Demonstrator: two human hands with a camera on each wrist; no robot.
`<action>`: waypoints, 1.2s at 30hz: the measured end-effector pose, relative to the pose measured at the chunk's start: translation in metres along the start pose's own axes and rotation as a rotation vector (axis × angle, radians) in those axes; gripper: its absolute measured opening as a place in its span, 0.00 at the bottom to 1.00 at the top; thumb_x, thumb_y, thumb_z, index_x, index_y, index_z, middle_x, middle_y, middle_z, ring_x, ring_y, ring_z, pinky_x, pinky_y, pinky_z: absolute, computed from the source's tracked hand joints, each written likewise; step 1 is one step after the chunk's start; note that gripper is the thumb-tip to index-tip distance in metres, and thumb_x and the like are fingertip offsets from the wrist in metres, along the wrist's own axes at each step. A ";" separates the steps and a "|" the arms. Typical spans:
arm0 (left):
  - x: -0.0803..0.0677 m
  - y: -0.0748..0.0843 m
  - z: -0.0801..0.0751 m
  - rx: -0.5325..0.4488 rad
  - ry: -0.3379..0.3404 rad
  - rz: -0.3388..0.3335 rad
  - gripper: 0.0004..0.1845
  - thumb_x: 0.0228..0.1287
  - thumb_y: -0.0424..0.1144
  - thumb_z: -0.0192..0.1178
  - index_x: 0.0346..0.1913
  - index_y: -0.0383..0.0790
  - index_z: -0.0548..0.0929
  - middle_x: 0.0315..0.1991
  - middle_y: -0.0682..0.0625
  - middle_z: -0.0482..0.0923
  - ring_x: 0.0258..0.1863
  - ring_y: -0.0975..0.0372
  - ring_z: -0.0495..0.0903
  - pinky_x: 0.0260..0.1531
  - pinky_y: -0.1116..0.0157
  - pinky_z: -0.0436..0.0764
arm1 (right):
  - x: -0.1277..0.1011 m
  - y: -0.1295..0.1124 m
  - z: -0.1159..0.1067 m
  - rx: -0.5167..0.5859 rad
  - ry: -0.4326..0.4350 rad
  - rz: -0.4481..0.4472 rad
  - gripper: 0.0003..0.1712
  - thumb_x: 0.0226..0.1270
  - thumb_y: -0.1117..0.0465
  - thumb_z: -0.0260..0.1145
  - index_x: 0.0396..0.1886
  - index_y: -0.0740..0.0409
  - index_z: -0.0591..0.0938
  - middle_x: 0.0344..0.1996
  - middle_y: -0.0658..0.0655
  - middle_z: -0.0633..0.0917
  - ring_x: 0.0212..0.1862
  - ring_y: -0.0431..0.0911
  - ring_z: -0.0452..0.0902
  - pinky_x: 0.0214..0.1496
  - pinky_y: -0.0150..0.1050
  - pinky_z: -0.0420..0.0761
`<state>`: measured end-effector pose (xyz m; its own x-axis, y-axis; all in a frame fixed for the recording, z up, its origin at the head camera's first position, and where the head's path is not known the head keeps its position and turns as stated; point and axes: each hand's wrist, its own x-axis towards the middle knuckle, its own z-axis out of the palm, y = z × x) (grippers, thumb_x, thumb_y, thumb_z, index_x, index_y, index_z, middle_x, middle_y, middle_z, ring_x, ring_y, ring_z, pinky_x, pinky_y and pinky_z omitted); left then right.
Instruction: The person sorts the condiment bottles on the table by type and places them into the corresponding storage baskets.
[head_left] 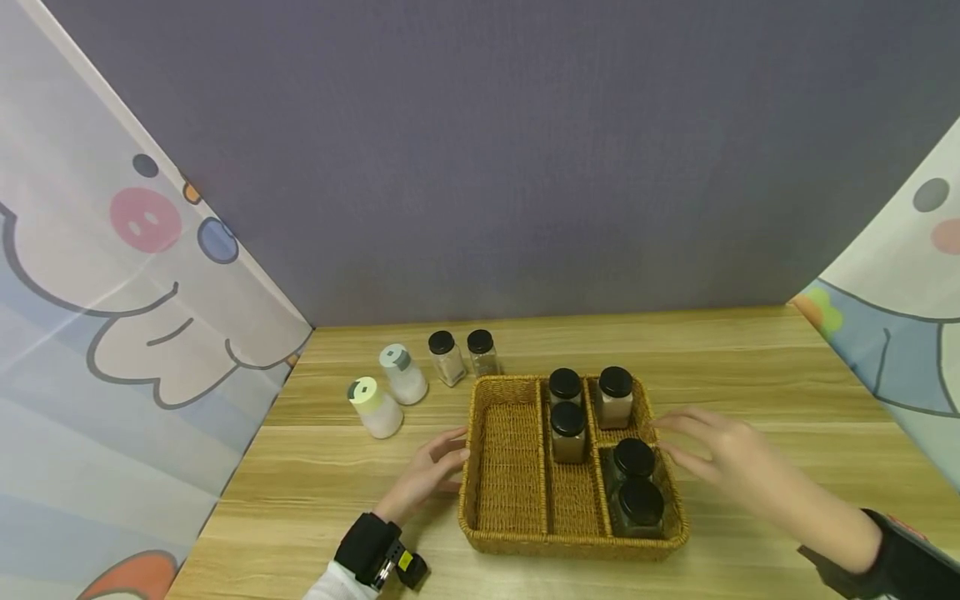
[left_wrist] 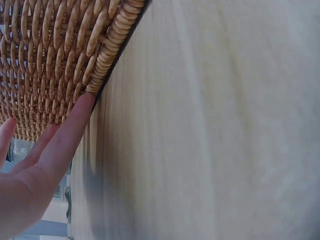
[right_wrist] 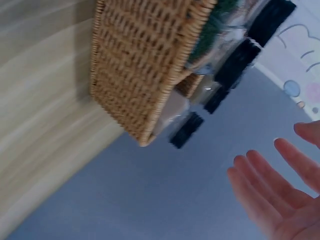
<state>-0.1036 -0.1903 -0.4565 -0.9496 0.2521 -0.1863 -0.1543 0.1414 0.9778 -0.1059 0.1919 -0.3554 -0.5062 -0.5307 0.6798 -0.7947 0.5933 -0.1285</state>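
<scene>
A woven basket (head_left: 573, 543) with dividers stands on the table, its left compartment bare. My left hand (head_left: 426, 475) touches the basket's left wall with extended fingers; the left wrist view shows fingertips against the weave (left_wrist: 55, 55). Beside the right wall, my right hand (head_left: 723, 450) has its fingers loosely spread and holds nothing. In the right wrist view, that hand (right_wrist: 280, 195) appears apart from the basket. Two black-lidded jars (head_left: 567, 446) stand in the middle compartment. Another jar (head_left: 616, 404) with pale contents occupies the upper right one, and two dark jars (head_left: 640, 508) fill the lower right.
Behind the basket's left corner stand two black-lidded jars (head_left: 447, 362). Further left are a white shaker with a yellow-green top (head_left: 378, 412) and one with a pale grey top (head_left: 407, 379). A grey panel (head_left: 555, 167) rises behind the wooden table (head_left: 750, 358), with printed cloths at both sides.
</scene>
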 end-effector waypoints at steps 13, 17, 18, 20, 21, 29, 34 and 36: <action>-0.001 0.000 0.001 0.022 0.009 -0.005 0.31 0.62 0.44 0.54 0.64 0.35 0.59 0.60 0.32 0.60 0.55 0.46 0.66 0.47 0.56 0.76 | -0.023 0.011 0.006 0.050 -0.110 0.345 0.21 0.45 0.65 0.70 0.43 0.63 0.78 0.39 0.63 0.80 0.24 0.47 0.77 0.21 0.37 0.78; -0.001 0.000 0.001 -0.015 -0.003 -0.014 0.31 0.62 0.43 0.53 0.64 0.35 0.58 0.60 0.32 0.59 0.54 0.45 0.67 0.44 0.56 0.77 | -0.030 0.014 0.011 0.165 -0.169 0.503 0.22 0.53 0.64 0.65 0.49 0.66 0.74 0.43 0.69 0.77 0.33 0.57 0.78 0.29 0.48 0.79; -0.001 0.000 0.001 -0.023 -0.006 -0.014 0.31 0.62 0.43 0.53 0.65 0.34 0.58 0.60 0.31 0.58 0.54 0.44 0.67 0.43 0.55 0.78 | -0.031 0.014 0.013 0.190 -0.181 0.530 0.23 0.55 0.64 0.64 0.50 0.67 0.73 0.43 0.69 0.77 0.35 0.58 0.77 0.31 0.48 0.79; -0.001 0.000 0.001 -0.028 -0.008 -0.013 0.31 0.62 0.43 0.53 0.65 0.34 0.57 0.60 0.31 0.58 0.54 0.44 0.68 0.43 0.55 0.78 | -0.034 0.016 0.017 0.260 -0.196 0.570 0.23 0.57 0.65 0.62 0.52 0.68 0.71 0.44 0.71 0.76 0.37 0.58 0.77 0.33 0.48 0.80; -0.001 0.000 0.001 -0.027 -0.008 -0.012 0.31 0.62 0.42 0.53 0.65 0.34 0.57 0.60 0.31 0.58 0.53 0.44 0.68 0.43 0.55 0.78 | -0.036 0.017 0.019 0.292 -0.199 0.582 0.24 0.58 0.65 0.61 0.53 0.69 0.70 0.43 0.72 0.75 0.37 0.59 0.76 0.33 0.47 0.80; -0.001 0.000 0.000 -0.019 -0.006 -0.007 0.30 0.62 0.42 0.53 0.65 0.35 0.58 0.60 0.31 0.59 0.53 0.45 0.68 0.43 0.56 0.77 | -0.043 0.022 0.030 0.448 -0.230 0.692 0.26 0.62 0.64 0.57 0.57 0.73 0.64 0.42 0.76 0.75 0.37 0.63 0.76 0.32 0.45 0.81; -0.001 0.001 0.000 -0.029 -0.011 -0.012 0.31 0.62 0.43 0.53 0.65 0.35 0.57 0.60 0.31 0.58 0.53 0.44 0.68 0.43 0.55 0.78 | -0.047 0.024 0.038 0.577 -0.265 0.777 0.30 0.65 0.62 0.53 0.61 0.76 0.57 0.46 0.80 0.71 0.42 0.64 0.75 0.36 0.42 0.81; -0.001 0.001 0.000 -0.028 -0.011 -0.012 0.31 0.63 0.43 0.53 0.65 0.35 0.57 0.60 0.31 0.58 0.53 0.44 0.68 0.43 0.55 0.78 | -0.048 0.023 0.040 0.632 -0.288 0.810 0.32 0.66 0.61 0.52 0.62 0.76 0.54 0.49 0.81 0.68 0.45 0.65 0.73 0.39 0.44 0.80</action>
<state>-0.1031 -0.1903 -0.4559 -0.9447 0.2610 -0.1985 -0.1731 0.1174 0.9779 -0.1135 0.2072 -0.4201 -0.9560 -0.2908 0.0377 -0.1731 0.4562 -0.8729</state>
